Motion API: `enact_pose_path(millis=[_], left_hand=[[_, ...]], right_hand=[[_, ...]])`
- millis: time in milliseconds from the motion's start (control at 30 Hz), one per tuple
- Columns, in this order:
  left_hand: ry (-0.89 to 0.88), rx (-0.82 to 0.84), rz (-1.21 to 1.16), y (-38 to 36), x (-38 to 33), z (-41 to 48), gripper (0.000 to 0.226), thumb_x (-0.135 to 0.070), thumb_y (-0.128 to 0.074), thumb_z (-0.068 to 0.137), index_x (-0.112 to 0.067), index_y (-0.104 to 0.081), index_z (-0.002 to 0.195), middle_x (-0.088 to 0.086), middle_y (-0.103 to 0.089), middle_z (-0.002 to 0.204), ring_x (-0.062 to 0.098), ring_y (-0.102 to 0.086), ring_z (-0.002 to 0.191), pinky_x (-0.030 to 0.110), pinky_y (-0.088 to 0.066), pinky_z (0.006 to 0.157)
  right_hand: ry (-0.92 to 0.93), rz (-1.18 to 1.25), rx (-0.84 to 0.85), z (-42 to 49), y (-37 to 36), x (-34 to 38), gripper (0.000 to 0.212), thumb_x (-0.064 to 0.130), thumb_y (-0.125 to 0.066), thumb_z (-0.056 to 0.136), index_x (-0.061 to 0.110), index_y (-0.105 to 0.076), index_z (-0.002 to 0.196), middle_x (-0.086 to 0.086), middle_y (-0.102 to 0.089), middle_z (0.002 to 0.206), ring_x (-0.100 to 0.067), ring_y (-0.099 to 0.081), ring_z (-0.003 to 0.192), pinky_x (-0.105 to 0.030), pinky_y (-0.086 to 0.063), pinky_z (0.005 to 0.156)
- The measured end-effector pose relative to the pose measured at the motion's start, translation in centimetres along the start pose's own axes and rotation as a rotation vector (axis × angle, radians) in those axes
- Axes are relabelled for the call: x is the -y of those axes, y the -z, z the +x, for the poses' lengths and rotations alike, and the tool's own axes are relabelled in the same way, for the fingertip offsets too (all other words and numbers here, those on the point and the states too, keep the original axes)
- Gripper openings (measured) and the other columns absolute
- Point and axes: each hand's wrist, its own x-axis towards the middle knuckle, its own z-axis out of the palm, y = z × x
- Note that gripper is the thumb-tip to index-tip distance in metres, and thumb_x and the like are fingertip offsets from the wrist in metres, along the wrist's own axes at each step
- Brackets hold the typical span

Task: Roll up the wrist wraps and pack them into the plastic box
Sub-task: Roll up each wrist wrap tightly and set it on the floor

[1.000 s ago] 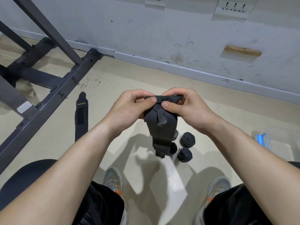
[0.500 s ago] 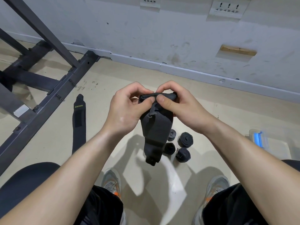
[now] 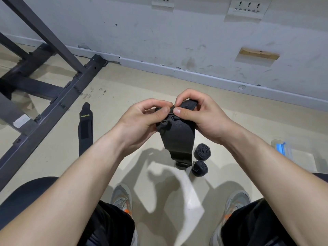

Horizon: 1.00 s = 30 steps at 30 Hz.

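Head view. The left hand (image 3: 142,119) and right hand (image 3: 202,118) both pinch the top end of a black elastic fabric wrist wrap (image 3: 177,141). Its tail hangs above the floor (image 3: 124,82), beside two finished black rolls (image 3: 202,152). The clear plastic box with blue latch (image 3: 281,148) lies well to the right. Best practice: tuck the loose loop (image 3: 164,124) inside, align the edges, roll tightly.

both hands (image 3: 140,119) (image 3: 202,116) pinching wrist wrap (image 3: 177,137) — mid-air
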Motion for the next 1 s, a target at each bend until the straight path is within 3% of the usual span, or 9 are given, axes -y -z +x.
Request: enact_pose_path(millis=[100,233,367,467,567,667,767,900,1000], left_hand=[[0.055,-0.035,0.087,0.1,0.1,0.1,0.023,-0.025,-0.061,0.095,-0.008,-0.065,0.110,0.002,-0.072,0.091,0.016,-0.069,0.079,0.023,-0.057,0.074],[0.062,-0.058,0.291,-0.1,0.7,0.0,0.020,-0.019,-0.060,0.102,-0.007,-0.070,0.114,0.006,-0.074,0.089,0.014,-0.070,0.077,0.023,-0.055,0.070],[-0.009,-0.140,0.286,0.0,0.8,0.1,0.012,-0.011,-0.064,0.099,-0.008,-0.070,0.109,0.009,-0.074,0.083,0.020,-0.069,0.074,0.028,-0.055,0.069],[-0.029,-0.184,0.294,-0.2,0.7,0.1,0.007,-0.008,-0.067,0.097,-0.014,-0.067,0.099,0.007,-0.073,0.077,0.020,-0.064,0.065,0.028,-0.053,0.065],[-0.049,-0.201,0.312,-0.3,0.8,0.1,0.010,-0.006,-0.071,0.093,-0.015,-0.067,0.097,0.019,-0.074,0.085,0.026,-0.064,0.070,0.036,-0.051,0.072],[-0.063,-0.215,0.305,-0.4,1.0,0.1,0.014,-0.003,-0.072,0.091,-0.016,-0.067,0.093,0.023,-0.075,0.088,0.027,-0.065,0.072,0.038,-0.050,0.075],[-0.047,-0.195,0.254,-0.4,0.9,0.1,0.015,0.000,-0.071,0.091,-0.014,-0.066,0.093,0.023,-0.074,0.087,0.027,-0.065,0.073,0.035,-0.051,0.074],[0.022,-0.139,0.121,-0.2,0.4,0.3,0.019,0.007,-0.068,0.090,-0.011,-0.064,0.098,0.016,-0.071,0.088,0.024,-0.065,0.072,0.027,-0.056,0.073],[0.100,-0.100,0.005,0.0,0.2,0.5,0.024,0.011,-0.064,0.089,-0.012,-0.065,0.097,0.009,-0.068,0.083,0.019,-0.064,0.070,0.026,-0.056,0.075]], right_hand=[[0.041,-0.077,-0.026,-0.1,0.0,-0.1,0.018,0.000,-0.072,0.090,0.016,-0.064,0.085,0.002,-0.059,0.073,-0.016,-0.053,0.070,-0.026,-0.045,0.064],[0.074,-0.236,-0.036,-0.1,-0.4,-0.3,0.019,-0.002,-0.069,0.091,0.015,-0.061,0.086,0.005,-0.058,0.074,-0.011,-0.053,0.071,-0.024,-0.045,0.067],[0.079,-0.296,-0.028,-0.2,-0.6,-0.4,0.016,0.010,-0.065,0.090,0.018,-0.061,0.103,0.006,-0.057,0.082,-0.011,-0.054,0.077,-0.028,-0.046,0.075],[-0.079,-0.252,-0.066,-0.1,-0.4,-0.1,0.024,0.026,-0.062,0.097,0.026,-0.058,0.121,0.003,-0.058,0.088,-0.012,-0.059,0.084,-0.036,-0.051,0.084],[-0.160,-0.337,-0.088,0.0,-0.1,0.4,0.042,0.052,-0.046,0.099,0.015,-0.064,0.109,-0.002,-0.063,0.092,-0.014,-0.059,0.084,-0.040,-0.049,0.080],[-0.185,-0.433,-0.071,-0.1,0.0,0.4,0.058,0.056,-0.027,0.105,0.011,-0.064,0.101,-0.014,-0.069,0.091,-0.016,-0.060,0.079,-0.041,-0.053,0.075],[-0.151,-0.493,-0.055,0.0,0.2,0.0,0.052,0.050,-0.032,0.106,0.005,-0.059,0.099,-0.007,-0.059,0.084,-0.015,-0.053,0.077,-0.040,-0.046,0.073],[-0.109,-0.300,-0.073,-0.1,-0.2,-0.8,0.023,0.028,-0.042,0.109,0.016,-0.058,0.098,0.002,-0.056,0.084,-0.014,-0.049,0.077,-0.031,-0.040,0.072],[-0.067,-0.220,-0.088,-0.3,-0.7,-1.0,0.014,0.020,-0.046,0.107,0.019,-0.058,0.100,0.002,-0.060,0.086,-0.013,-0.053,0.078,-0.028,-0.042,0.072]])
